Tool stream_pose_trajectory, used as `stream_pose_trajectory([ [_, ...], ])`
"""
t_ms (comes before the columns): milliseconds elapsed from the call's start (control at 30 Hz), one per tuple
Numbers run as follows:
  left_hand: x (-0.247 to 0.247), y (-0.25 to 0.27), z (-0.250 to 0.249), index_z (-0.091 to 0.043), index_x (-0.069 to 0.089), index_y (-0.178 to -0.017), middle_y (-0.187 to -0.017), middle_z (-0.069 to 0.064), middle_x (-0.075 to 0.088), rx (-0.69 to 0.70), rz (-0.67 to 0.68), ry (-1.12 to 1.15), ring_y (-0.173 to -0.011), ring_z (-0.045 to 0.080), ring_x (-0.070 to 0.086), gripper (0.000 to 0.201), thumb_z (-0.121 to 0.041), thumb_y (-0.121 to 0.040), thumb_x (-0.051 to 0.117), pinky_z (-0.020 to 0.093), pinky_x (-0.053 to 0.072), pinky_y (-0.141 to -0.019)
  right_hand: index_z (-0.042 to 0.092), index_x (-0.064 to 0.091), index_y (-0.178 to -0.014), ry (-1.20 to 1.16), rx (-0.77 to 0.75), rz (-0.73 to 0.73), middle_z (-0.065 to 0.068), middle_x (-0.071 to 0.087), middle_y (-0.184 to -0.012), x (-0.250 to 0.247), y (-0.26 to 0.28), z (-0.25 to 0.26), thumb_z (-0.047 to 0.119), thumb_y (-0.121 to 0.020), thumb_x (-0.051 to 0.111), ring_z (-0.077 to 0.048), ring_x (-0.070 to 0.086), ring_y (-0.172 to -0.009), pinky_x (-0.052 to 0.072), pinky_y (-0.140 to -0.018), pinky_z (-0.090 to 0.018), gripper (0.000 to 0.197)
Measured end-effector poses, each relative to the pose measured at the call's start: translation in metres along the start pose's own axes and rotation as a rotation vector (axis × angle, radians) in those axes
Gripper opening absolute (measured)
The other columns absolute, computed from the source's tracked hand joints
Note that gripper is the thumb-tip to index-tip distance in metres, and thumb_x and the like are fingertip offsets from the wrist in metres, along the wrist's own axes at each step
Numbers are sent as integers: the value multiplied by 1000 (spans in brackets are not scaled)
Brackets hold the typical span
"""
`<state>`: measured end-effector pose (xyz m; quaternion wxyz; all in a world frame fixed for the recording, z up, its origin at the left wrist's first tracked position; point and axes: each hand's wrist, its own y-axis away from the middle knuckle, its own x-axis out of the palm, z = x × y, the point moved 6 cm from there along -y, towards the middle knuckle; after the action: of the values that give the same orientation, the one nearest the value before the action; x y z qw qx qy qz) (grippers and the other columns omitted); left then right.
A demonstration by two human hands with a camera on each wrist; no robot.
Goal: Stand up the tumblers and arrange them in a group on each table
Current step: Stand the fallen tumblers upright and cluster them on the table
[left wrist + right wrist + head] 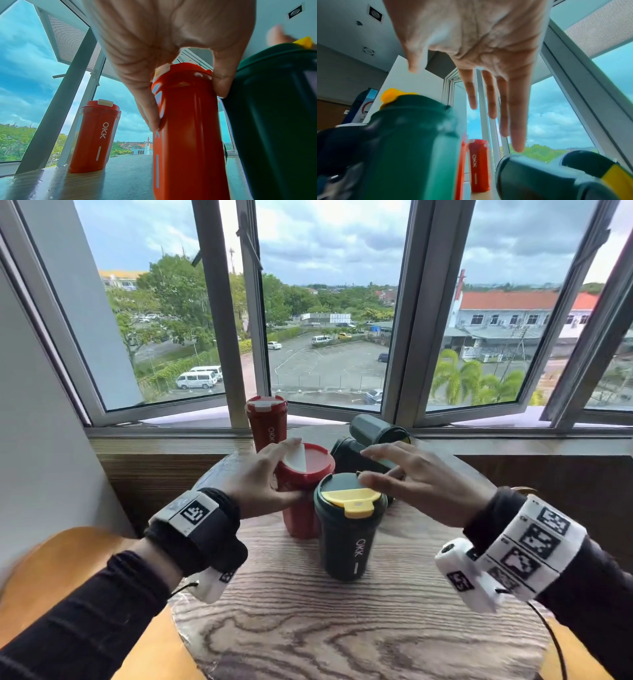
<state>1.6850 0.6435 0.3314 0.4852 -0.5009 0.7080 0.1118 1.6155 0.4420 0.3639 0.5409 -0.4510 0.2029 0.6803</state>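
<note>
On the round wooden table (342,628) one red tumbler (266,422) stands at the back by the window. My left hand (284,470) grips the lid end of a second upright red tumbler (303,518), fingers (149,108) on one side and thumb on the other. Touching it stands a dark green tumbler with a yellow lid (346,535). Behind them two dark green tumblers (376,429) (346,455) lie on their sides. My right hand (370,467) hovers open over the nearer lying tumbler (539,178), with straight fingers (515,121) holding nothing.
The window sill (171,436) and open window frames run right behind the table. A white wall (41,422) closes in the left. Yellow-brown chair seats sit low at the left (68,563) and the right (579,655).
</note>
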Motion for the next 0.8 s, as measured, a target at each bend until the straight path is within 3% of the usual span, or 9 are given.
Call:
stream_pose_trajectory([
  [100, -1, -1, -2, -16, 29, -143, -141, 5, 45, 1, -1, -16, -125, 11, 43, 93, -43, -68, 76, 17, 30, -99, 24, 54, -118, 85, 57, -8, 4, 58, -111, -22, -25, -18, 76, -76, 27, -5, 53, -91, 37, -72, -16, 72],
  [233, -1, -1, -5, -15, 28, -144, -140, 5, 45, 2, -10, -21, -118, 2, 38, 90, -35, -71, 76, 14, 31, -96, 15, 43, -129, 320, 170, 123, -9, 53, -125, -15, -65, -50, 54, -89, 44, -22, 51, -107, 42, -93, -32, 57],
  [333, 0, 0, -5, -16, 27, -144, -140, 3, 43, -19, -2, 15, -119, 3, 38, 90, -32, -71, 77, 20, 41, -94, 12, 38, -134, 459, 211, 234, -12, 50, -133, 7, -89, -65, 54, -84, 55, -27, 49, -118, 42, -100, -37, 68],
  [467, 0, 1, -3, -18, 28, -144, -140, 2, 44, -31, -13, 6, -123, 8, 40, 92, -39, -68, 75, 26, 42, -99, 9, 32, -135, 562, 301, 340, -14, 55, -127, 31, -104, -81, 57, -75, 65, -29, 54, -115, 45, -94, -35, 83],
  [700, 2, 1, -1, -20, 29, -144, -139, -1, 44, -56, -13, 74, -122, 8, 43, 90, -35, -68, 76, 32, 43, -102, 10, 37, -128, 495, 347, 310, -14, 57, -123, 33, -110, -96, 41, -68, 76, -30, 55, -111, 49, -91, -36, 78],
  [767, 2, 1, -1, -21, 29, -143, -138, -2, 44, -58, -17, 72, -123, 8, 42, 90, -37, -67, 75, 32, 43, -101, 11, 25, -138, 429, 330, 273, -16, 57, -122, 31, -106, -98, 33, -67, 78, -31, 56, -109, 49, -92, -38, 91],
  [800, 2, 2, -1, -21, 29, -143, -138, -2, 44, -58, -24, 65, -123, 8, 42, 90, -37, -68, 75, 32, 43, -101, 14, 13, -145, 394, 311, 255, -17, 56, -122, 31, -103, -100, 31, -67, 78, -31, 55, -111, 48, -94, -38, 103],
])
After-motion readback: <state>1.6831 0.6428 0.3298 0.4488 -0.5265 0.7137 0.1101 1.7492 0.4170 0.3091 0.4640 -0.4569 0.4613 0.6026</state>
